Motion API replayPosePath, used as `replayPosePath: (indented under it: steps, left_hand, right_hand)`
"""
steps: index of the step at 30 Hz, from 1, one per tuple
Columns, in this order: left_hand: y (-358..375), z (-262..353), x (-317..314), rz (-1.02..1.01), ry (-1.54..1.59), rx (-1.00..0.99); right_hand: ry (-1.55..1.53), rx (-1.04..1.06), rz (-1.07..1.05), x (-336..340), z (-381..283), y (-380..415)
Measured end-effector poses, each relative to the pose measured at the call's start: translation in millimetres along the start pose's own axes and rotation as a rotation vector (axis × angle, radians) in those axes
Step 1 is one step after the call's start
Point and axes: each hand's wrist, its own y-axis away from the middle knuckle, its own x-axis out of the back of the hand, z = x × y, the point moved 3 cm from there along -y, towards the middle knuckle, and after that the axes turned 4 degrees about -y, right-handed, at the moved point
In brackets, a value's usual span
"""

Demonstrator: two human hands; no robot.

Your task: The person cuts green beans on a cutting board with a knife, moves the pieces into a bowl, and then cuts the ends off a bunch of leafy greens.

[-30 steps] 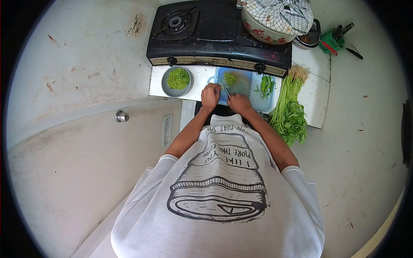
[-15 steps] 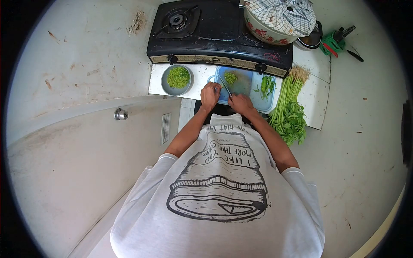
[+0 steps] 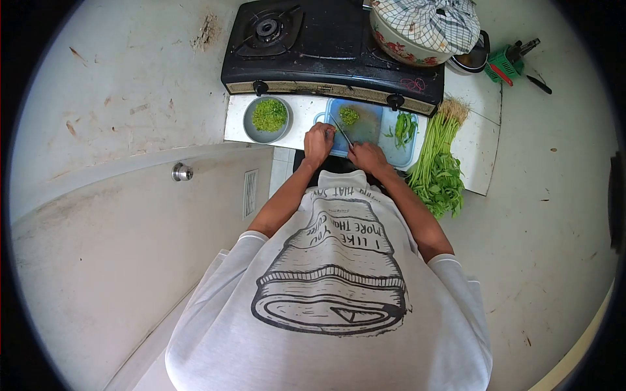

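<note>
Knife (image 3: 340, 130) sits in the left hand (image 3: 318, 144), which is closed tight around its handle, and the thin blade points up and away over the blue cutting board (image 3: 368, 133). Just past the blade tip lies a small pile of chopped greens (image 3: 349, 115). The right hand (image 3: 366, 156) rests right beside the knife hand, pressed down at the near edge of the board; I cannot tell if it holds anything. Since a second ago both hands have barely moved, and the blade has kept about the same slant. Left of the knife hand stands a grey bowl of chopped greens (image 3: 268, 115). Right of the hands lie a few cut green stems (image 3: 404, 128) in a blue tray, and farther right a long bunch of leafy greens (image 3: 440, 163). Beyond the board is a black gas stove (image 3: 326, 49).
</note>
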Motion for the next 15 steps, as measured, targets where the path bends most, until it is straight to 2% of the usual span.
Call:
replayPosePath:
  steps: [15]
  left_hand:
    - [0,4,-3,-0.008,-0.115,-0.116]
  right_hand:
    - [-0.030,-0.033,0.005,3,10,0]
